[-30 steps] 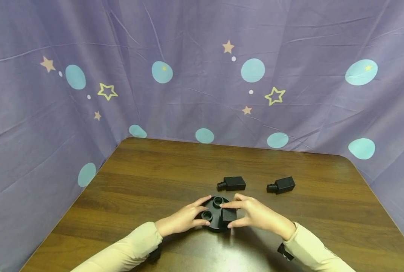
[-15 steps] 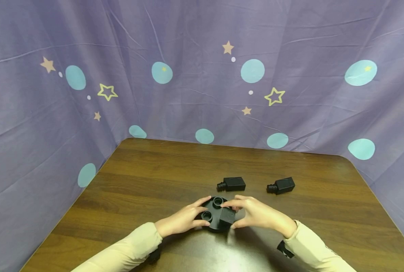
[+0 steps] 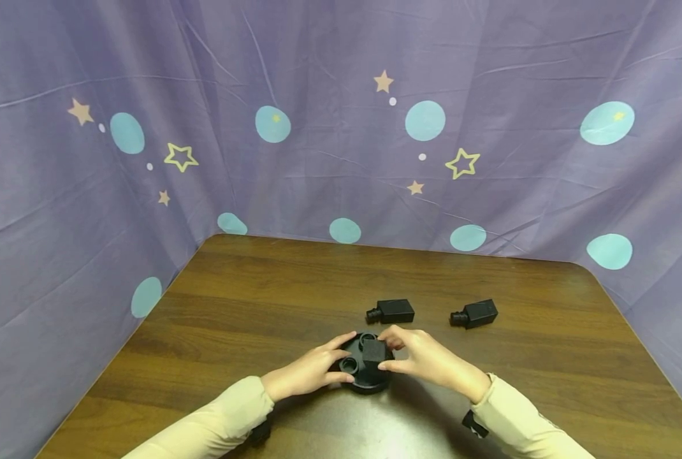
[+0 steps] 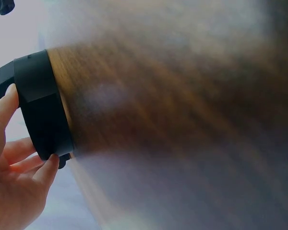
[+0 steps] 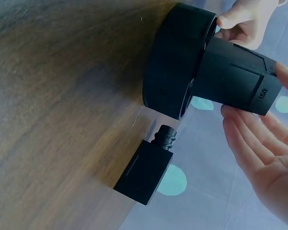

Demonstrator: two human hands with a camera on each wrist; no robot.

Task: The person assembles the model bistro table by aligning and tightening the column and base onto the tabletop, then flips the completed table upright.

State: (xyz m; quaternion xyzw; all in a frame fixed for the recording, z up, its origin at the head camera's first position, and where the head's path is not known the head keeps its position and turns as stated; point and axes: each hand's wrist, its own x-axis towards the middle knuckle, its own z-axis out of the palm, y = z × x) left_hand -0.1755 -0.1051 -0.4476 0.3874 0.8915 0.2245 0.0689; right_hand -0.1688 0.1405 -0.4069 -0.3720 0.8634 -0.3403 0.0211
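Black block (image 3: 374, 352) stands upright on the round base (image 3: 372, 384), its lower end hidden, clamped between thumb and fingers of my right hand (image 3: 427, 358); my left hand (image 3: 305, 370) grips the base's edge. Watching remotely, I judge this the seating step, calling next for a steady twist. Two loose blocks (image 3: 395, 311) lie beyond on the table (image 3: 283, 287).

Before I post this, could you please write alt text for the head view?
A person's right hand holds a black block upright over a round black socketed base gripped by the left hand. Beyond, two black blocks with ridged necks lie on a wooden table before a purple curtain.
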